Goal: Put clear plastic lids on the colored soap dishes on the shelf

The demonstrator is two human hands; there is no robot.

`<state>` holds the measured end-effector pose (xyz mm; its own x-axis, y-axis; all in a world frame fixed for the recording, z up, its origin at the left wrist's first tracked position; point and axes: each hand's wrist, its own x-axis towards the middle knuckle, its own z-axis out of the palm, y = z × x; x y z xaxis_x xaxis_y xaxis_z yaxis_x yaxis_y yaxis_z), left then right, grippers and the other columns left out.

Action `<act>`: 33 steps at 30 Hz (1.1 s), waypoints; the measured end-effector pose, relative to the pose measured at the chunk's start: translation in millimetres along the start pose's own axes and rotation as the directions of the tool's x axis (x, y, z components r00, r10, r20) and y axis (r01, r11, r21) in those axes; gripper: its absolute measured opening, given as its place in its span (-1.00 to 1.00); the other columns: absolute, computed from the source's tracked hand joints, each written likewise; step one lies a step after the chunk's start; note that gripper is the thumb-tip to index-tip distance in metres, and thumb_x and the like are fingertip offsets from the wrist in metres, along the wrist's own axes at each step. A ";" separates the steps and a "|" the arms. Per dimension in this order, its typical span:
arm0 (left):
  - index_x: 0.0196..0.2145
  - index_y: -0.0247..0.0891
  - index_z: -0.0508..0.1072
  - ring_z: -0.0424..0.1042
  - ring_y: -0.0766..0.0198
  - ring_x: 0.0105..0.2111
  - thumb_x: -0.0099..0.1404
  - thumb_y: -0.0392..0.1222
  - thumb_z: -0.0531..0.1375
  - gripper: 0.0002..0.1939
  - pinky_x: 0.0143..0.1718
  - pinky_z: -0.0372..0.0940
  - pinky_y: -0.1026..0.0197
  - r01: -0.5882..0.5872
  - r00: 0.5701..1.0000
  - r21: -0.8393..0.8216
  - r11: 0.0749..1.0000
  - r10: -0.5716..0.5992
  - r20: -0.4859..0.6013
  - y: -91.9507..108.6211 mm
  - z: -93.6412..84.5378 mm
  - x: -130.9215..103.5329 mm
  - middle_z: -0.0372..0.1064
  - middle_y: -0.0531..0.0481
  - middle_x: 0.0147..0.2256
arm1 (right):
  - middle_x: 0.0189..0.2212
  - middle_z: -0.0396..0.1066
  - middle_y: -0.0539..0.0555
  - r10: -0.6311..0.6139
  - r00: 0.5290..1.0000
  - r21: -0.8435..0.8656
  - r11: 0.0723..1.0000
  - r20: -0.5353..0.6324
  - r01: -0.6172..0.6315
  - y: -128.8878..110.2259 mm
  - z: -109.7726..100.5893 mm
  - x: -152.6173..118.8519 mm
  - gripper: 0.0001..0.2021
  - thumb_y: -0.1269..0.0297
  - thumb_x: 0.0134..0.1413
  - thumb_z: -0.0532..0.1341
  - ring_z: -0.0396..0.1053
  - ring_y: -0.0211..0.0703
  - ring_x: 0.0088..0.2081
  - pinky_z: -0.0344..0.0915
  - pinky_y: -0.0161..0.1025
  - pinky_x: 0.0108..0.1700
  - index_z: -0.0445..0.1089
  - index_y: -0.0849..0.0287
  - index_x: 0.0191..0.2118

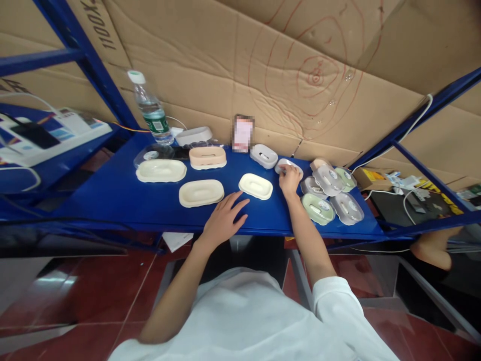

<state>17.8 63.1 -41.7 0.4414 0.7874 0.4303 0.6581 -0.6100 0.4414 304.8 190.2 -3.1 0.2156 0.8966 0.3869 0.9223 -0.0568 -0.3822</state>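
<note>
My left hand [224, 219] hovers at the front of the blue table [165, 210] with its fingers apart, holding nothing. Its fingertips are between a cream oval tray [201, 193] and a smaller cream oval piece [256, 186]. Farther right, my right hand [290, 179] has its fingers on a pale grey oval piece [289, 163], gripping it from above. Behind and to the left of that hand sits a grey oval box with a slot [264, 156]. A peach oval box [208, 157] rests at the back left, beside another cream tray [161, 171].
Several grey and green oval boxes [317, 208] cluster at the right. A water bottle [153, 113] and a phone [243, 134] stand at the back against cardboard [210, 65]. Blue frame posts [97, 75] flank the table. Another person's limb [436, 246] shows at far right.
</note>
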 end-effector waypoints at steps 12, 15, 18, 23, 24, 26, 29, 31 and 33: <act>0.51 -0.16 0.16 0.11 -0.22 0.50 0.56 0.02 0.14 -0.34 0.47 0.15 -0.29 0.071 0.997 0.038 0.997 -0.072 0.020 0.9 1.4 2.1 0.08 -0.31 0.49 | 0.15 0.60 0.15 -0.603 0.794 0.166 0.793 0.075 0.587 -64.2 8.2 -57.2 -0.67 0.20 0.57 0.09 0.51 0.00 0.18 0.29 -0.08 0.22 0.52 0.08 0.22; 0.48 -0.17 0.17 0.17 -0.21 0.46 0.56 -0.01 0.13 -0.37 0.45 0.18 -0.28 0.072 0.997 0.028 0.997 -0.072 -0.001 0.2 2.3 2.3 0.13 -0.33 0.45 | 0.21 0.56 0.21 -0.690 0.709 0.117 0.724 0.144 0.680 -72.1 10.3 -65.0 -0.58 0.10 0.58 0.10 0.48 0.06 0.22 0.23 -0.02 0.25 0.42 0.16 0.34; 0.48 -0.17 0.17 0.21 -0.18 0.43 0.57 -0.04 0.11 -0.39 0.43 0.21 -0.27 0.078 0.996 0.015 0.997 -0.077 -0.038 0.1 2.8 2.7 0.17 -0.32 0.41 | 0.22 0.54 0.27 -0.681 0.710 0.036 0.726 0.182 0.687 -69.9 8.8 -62.5 -0.53 0.03 0.54 0.16 0.45 0.14 0.23 0.18 0.04 0.26 0.43 0.23 0.33; 0.46 -0.21 0.19 0.23 -0.20 0.42 0.57 -0.04 0.11 -0.41 0.42 0.23 -0.27 0.102 0.993 0.010 0.995 -0.101 -0.063 0.9 3.5 2.9 0.17 -0.35 0.41 | 0.11 0.61 0.23 -0.656 0.718 -0.055 0.728 0.235 0.683 -66.0 5.4 -57.4 -0.59 0.05 0.59 0.08 0.48 0.10 0.10 0.18 0.00 0.17 0.56 0.17 0.19; 0.46 -0.19 0.20 0.23 -0.19 0.42 0.57 -0.04 0.11 -0.41 0.42 0.23 -0.27 0.108 0.992 0.006 0.994 -0.107 -0.065 1.1 3.5 2.7 0.17 -0.34 0.41 | 0.08 0.62 0.23 -0.642 0.731 -0.081 0.736 0.232 0.672 -66.6 4.9 -57.7 -0.58 0.05 0.59 0.06 0.48 0.09 0.07 0.18 -0.01 0.16 0.56 0.16 0.18; 0.45 -0.18 0.21 0.23 -0.19 0.42 0.57 -0.05 0.12 -0.42 0.42 0.24 -0.27 0.114 0.991 0.004 0.994 -0.113 -0.068 1.6 3.5 2.4 0.17 -0.34 0.42 | 0.02 0.62 0.26 -0.615 0.756 -0.125 0.751 0.224 0.648 -68.6 4.4 -59.2 -0.56 0.05 0.60 0.03 0.47 0.11 0.04 0.18 -0.01 0.13 0.55 0.19 0.18; 0.44 -0.21 0.24 0.25 -0.19 0.41 0.57 -0.05 0.12 -0.43 0.42 0.25 -0.26 0.115 0.991 0.023 0.993 -0.114 -0.072 2.2 3.1 2.0 0.19 -0.34 0.41 | 0.04 0.59 0.30 -0.614 0.754 -0.140 0.746 0.234 0.651 -70.1 4.4 -61.0 -0.56 0.03 0.57 0.09 0.44 0.16 0.07 0.18 0.01 0.10 0.52 0.23 0.22; 0.43 -0.22 0.26 0.26 -0.19 0.41 0.57 -0.06 0.11 -0.45 0.41 0.26 -0.26 0.117 0.991 0.034 0.993 -0.114 -0.075 2.5 3.0 1.8 0.21 -0.33 0.40 | 0.08 0.56 0.31 -0.624 0.738 -0.148 0.729 0.256 0.668 -68.7 4.7 -60.4 -0.54 0.01 0.53 0.15 0.41 0.19 0.09 0.18 0.02 0.11 0.48 0.24 0.27; 0.43 -0.21 0.26 0.27 -0.18 0.40 0.57 -0.06 0.11 -0.45 0.40 0.27 -0.25 0.119 0.990 0.040 0.992 -0.116 -0.077 2.7 3.1 1.6 0.21 -0.33 0.40 | 0.11 0.54 0.30 -0.634 0.722 -0.156 0.712 0.275 0.685 -65.9 5.0 -58.2 -0.53 0.03 0.53 0.16 0.40 0.20 0.10 0.17 0.03 0.12 0.43 0.22 0.32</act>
<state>22.2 63.0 -42.3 0.3141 0.8436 0.4356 0.7295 -0.5081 0.4578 229.9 144.0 -4.6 -0.5177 0.8046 0.2909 0.8542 0.5050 0.1233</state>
